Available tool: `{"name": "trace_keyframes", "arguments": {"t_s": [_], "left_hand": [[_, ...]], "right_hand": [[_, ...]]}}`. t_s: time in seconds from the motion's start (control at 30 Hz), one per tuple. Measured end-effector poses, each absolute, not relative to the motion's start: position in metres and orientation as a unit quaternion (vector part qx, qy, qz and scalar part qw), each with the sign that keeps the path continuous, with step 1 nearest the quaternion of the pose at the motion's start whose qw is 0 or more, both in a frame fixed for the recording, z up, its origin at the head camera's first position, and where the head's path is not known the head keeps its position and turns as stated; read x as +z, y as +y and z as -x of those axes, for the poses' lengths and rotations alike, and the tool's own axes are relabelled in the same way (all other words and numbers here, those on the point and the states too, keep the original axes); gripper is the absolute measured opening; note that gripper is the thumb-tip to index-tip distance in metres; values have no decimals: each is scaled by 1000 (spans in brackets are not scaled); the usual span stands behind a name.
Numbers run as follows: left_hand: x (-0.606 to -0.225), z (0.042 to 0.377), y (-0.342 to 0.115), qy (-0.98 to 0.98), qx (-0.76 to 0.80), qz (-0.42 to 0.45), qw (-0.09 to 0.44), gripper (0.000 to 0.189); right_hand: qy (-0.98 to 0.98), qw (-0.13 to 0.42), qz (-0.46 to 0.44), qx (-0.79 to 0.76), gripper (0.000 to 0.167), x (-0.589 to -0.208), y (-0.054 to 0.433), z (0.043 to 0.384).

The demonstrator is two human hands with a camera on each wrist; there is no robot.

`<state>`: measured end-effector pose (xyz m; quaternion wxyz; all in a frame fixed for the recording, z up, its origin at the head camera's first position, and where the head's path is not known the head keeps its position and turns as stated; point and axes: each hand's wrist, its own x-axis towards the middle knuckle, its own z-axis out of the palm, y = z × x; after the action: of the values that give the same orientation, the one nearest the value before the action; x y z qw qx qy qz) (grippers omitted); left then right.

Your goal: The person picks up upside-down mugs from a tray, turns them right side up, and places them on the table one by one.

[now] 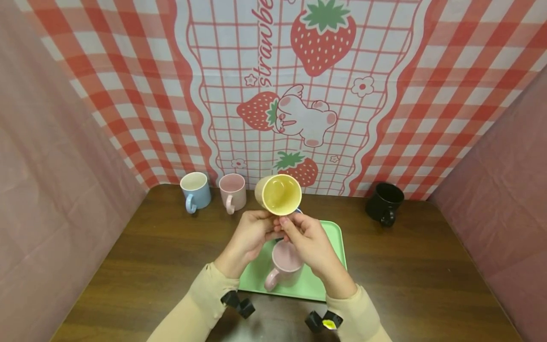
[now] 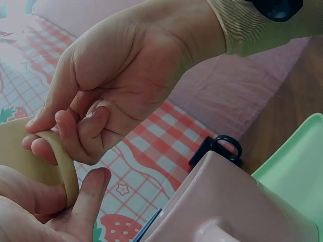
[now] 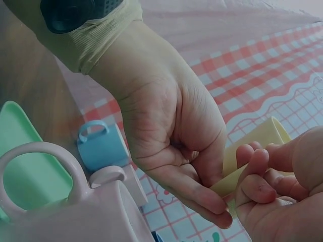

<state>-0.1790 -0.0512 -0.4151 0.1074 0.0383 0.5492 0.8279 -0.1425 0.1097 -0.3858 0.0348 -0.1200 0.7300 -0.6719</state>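
Observation:
Both hands hold a yellow mug [image 1: 278, 194] up in front of the cloth, its mouth tilted toward the head camera. My left hand [image 1: 249, 232] pinches the mug's handle [image 2: 64, 169] between thumb and fingertips. From the other side, my right hand [image 1: 309, 237] grips the same handle, with its thumb near the mug's rim. Below the hands, a pink mug [image 1: 287, 259] stands upright on a green tray [image 1: 335, 235], its handle toward the lower left. A blue-rimmed item [image 1: 299, 210] behind the hands is mostly hidden.
At the back left of the brown wooden table [image 1: 141, 266] stand a light blue mug [image 1: 198, 194] and another pink mug [image 1: 233, 192]. A black mug [image 1: 382, 204] is at the back right. A strawberry-patterned cloth [image 1: 363, 57] hangs behind, with pink cloth at both sides.

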Motion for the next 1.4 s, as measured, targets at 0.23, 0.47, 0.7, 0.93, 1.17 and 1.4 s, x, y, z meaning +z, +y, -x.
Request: {"name": "trace_keyframes", "arguments": {"t_s": [0.23, 0.47, 0.7, 0.93, 1.17, 1.4], "left_hand": [[-414, 179, -53, 554, 824, -39, 112, 32], [-412, 178, -53, 559, 820, -42, 120, 34], [-410, 177, -55, 565, 815, -51, 123, 33], [-409, 178, -56, 573, 805, -73, 137, 31], [-410, 178, -55, 576, 802, -78, 139, 30], [-410, 179, -56, 586, 793, -82, 144, 31]], "right_hand": [[731, 27, 119, -672, 24, -385, 109, 142], [734, 12, 120, -668, 25, -386, 108, 142], [734, 3, 128, -667, 24, -385, 108, 141], [729, 4, 123, -674, 22, -384, 108, 140], [731, -1, 123, -671, 22, -384, 110, 139], [735, -23, 124, -666, 22, -383, 110, 138]]}}
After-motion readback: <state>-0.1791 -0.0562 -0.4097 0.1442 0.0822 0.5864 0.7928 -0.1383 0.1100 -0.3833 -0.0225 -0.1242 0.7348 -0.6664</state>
